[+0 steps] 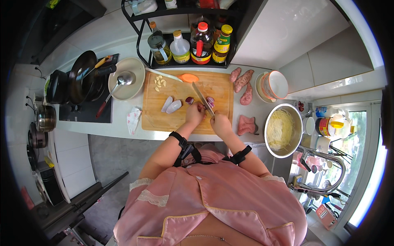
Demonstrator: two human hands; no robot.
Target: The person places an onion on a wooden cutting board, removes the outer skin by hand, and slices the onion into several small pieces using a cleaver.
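Note:
A kitchen knife (202,97) is in my right hand (221,123), its blade slanting away to the left over a wooden cutting board (157,121). My left hand (195,114) rests on the board with its fingers bent close against the blade; whatever lies under the fingertips is mostly hidden. Cut red onion (211,101) lies just right of the blade, and a dark purple onion piece (189,100) is beyond my left knuckles. Two pale peeled pieces (174,106) sit farther left. Garlic cloves (158,82), a white scallion stalk (164,74) and a peeled carrot piece (188,77) are along the far side.
Left of the board are a bowl with a ladle (125,79), a patterned cloth (134,120) and a wok (81,73) on the cooktop. Sweet potatoes (243,81), a pink mesh cloth (247,125), stacked bowls (278,83) and a metal basin of pale shreds (280,129) are right. Bottles (202,43) stand behind.

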